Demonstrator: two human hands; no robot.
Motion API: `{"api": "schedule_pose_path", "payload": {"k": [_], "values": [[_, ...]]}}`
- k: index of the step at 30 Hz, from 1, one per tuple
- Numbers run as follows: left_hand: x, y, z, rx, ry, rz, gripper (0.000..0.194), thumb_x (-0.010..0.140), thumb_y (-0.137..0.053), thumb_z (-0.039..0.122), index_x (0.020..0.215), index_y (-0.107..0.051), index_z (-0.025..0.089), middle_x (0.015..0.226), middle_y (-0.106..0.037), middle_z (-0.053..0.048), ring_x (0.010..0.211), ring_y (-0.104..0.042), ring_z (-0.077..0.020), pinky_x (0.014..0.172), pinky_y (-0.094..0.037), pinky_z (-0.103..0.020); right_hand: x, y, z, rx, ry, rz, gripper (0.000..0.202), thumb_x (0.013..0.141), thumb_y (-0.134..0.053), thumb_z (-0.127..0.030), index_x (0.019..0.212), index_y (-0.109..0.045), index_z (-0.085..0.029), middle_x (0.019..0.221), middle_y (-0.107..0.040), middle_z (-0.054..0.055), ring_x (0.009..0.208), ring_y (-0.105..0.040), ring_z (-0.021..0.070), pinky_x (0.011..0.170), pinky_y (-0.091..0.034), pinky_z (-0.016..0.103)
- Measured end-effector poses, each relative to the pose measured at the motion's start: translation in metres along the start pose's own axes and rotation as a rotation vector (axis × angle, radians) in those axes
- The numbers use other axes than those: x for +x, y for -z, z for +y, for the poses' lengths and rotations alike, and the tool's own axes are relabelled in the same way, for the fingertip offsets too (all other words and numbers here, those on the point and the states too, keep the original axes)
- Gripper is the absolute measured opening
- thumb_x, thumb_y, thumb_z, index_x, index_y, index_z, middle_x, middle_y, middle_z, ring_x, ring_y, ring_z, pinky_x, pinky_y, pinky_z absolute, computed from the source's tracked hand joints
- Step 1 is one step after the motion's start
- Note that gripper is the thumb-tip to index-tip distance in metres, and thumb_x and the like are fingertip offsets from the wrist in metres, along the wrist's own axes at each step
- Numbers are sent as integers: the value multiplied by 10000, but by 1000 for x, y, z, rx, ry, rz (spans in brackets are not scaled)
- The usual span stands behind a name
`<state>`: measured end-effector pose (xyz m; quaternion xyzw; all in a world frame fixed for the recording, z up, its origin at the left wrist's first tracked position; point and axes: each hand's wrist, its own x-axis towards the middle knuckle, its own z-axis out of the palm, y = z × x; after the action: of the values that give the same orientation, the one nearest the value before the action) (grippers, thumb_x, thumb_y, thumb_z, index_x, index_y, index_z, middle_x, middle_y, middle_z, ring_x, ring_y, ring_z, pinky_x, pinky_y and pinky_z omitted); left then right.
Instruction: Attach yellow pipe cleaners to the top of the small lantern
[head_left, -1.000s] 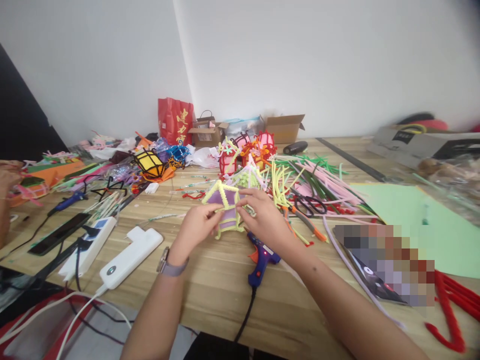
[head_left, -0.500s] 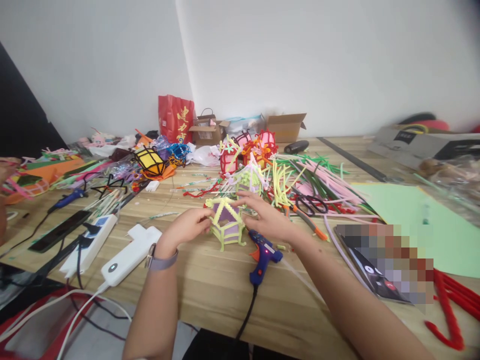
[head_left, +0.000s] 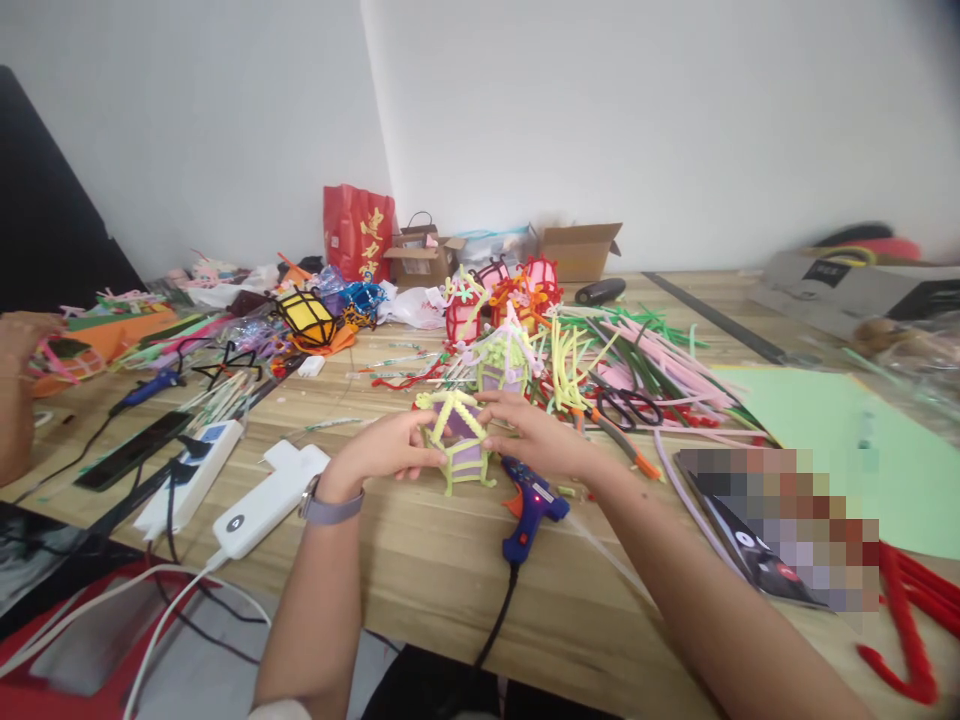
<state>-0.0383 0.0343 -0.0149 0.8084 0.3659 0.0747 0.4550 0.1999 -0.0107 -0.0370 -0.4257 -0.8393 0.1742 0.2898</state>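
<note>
A small lantern point(head_left: 463, 458) of pale yellow-green pipe cleaners with purple panels stands on the wooden table. At its left side my left hand point(head_left: 386, 445) grips it between thumb and fingers. My right hand point(head_left: 532, 435) holds its right side, fingertips at the upper frame. Just right of the lantern lies a blue glue gun point(head_left: 529, 505), its small light lit, partly below my right hand. Behind the lantern is a second yellow-green one point(head_left: 504, 365) with a pale pink top.
White power strip point(head_left: 193, 480) and white charger point(head_left: 266, 505) lie left; a phone point(head_left: 765, 560) lies right. Pliers point(head_left: 626, 445), scissors point(head_left: 630, 408) and pipe cleaners point(head_left: 660, 350) lie behind. Another person's hand point(head_left: 26, 340) is at the far left.
The view has shifted slightly. My left hand's fingers have come further round the lantern's front left, and my right hand's fingers have drawn in closer to its frame.
</note>
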Motion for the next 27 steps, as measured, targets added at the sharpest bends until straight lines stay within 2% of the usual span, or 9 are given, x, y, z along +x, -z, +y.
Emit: {"api": "schedule_pose_path", "payload": {"k": [3,10,17,21,27], "values": [[4,1,-3,-25,-13,-32,359,772,-620,425,995,-545,154,460,-556,49,342,-445,-84,366,-325,-185,0,2,2,23,25,-11,103,860,-577,-249,954,-602,-214,1336,-509,113,1279,-433,233,1026,-363,451],[7,2,-15,-83,-84,-81,360,828,-536,517,867,-497,161,559,-599,26,423,-526,-87,428,-382,-189,-1,7,0,52,78,-114,142,882,-551,-291,989,-596,-209,1321,-521,102,1289,-423,219,1047,-345,438],[8,-1,-11,-69,-91,-40,347,829,-535,506,814,-486,163,599,-613,9,495,-567,-103,489,-411,-210,-2,7,0,29,58,-134,168,896,-531,-310,983,-610,-189,1397,-447,126,1360,-327,234,1072,-308,433],[8,-1,-12,-54,-74,-23,337,834,-528,493,813,-497,158,602,-622,6,503,-580,-105,487,-400,-209,-3,8,-2,29,63,-131,137,896,-530,-287,967,-603,-195,1391,-457,131,1361,-324,241,1067,-314,454],[11,-2,-14,-158,-36,-36,357,793,-592,491,830,-522,143,614,-659,-18,519,-614,-120,484,-408,-208,-3,9,-2,21,70,-134,130,898,-523,-270,968,-603,-196,1371,-478,128,1348,-344,242,1062,-318,463]]}}
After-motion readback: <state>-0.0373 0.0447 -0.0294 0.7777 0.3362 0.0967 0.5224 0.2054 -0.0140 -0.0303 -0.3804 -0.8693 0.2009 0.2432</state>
